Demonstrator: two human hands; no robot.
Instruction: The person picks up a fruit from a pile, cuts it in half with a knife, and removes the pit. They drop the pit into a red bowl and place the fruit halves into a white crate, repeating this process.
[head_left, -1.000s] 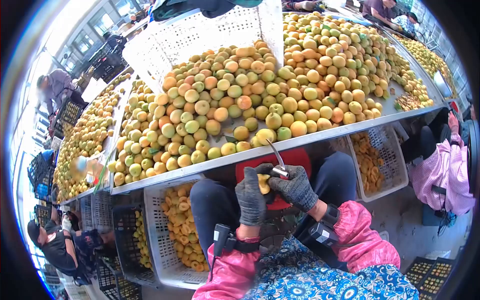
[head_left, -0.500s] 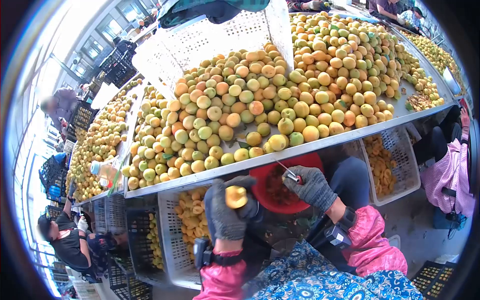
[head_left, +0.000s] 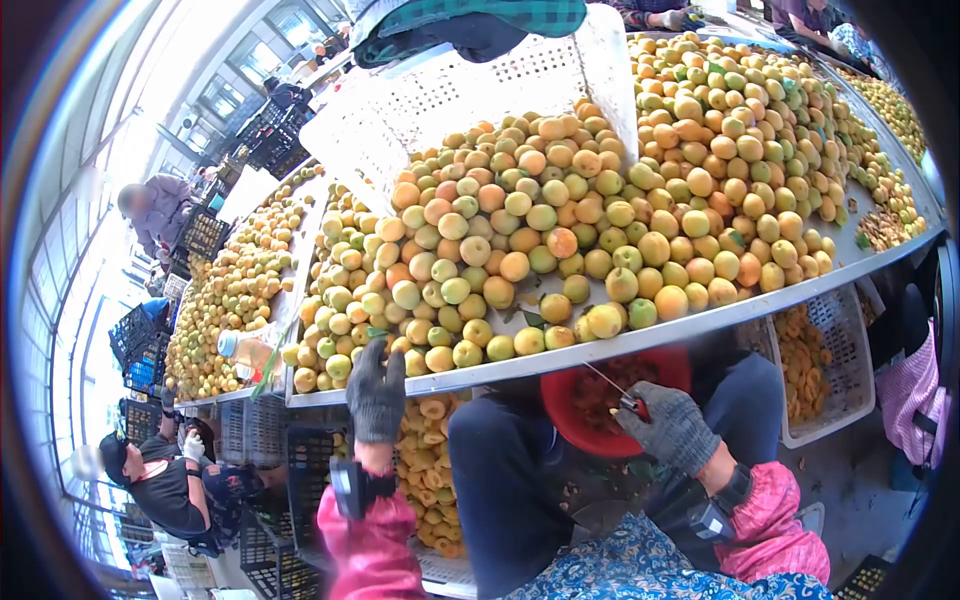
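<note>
The cut half now gone from view, your left hand [head_left: 378,402] meets apricots [head_left: 405,294] just beyond its fingers, hold unclear; your right hand [head_left: 670,430] grips a knife [head_left: 637,405].

I held my left hand [head_left: 376,402] out ahead, its fingers [head_left: 371,362] extended and slightly parted, the left forearm [head_left: 368,550] nearly straight. Well apart, my right hand [head_left: 672,430] was curled in a grip, the right forearm [head_left: 778,525] slanting inward.

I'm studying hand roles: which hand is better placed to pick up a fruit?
Probably the left hand: it's at the near edge of the fruit pile; the right hand holds a knife.
</note>
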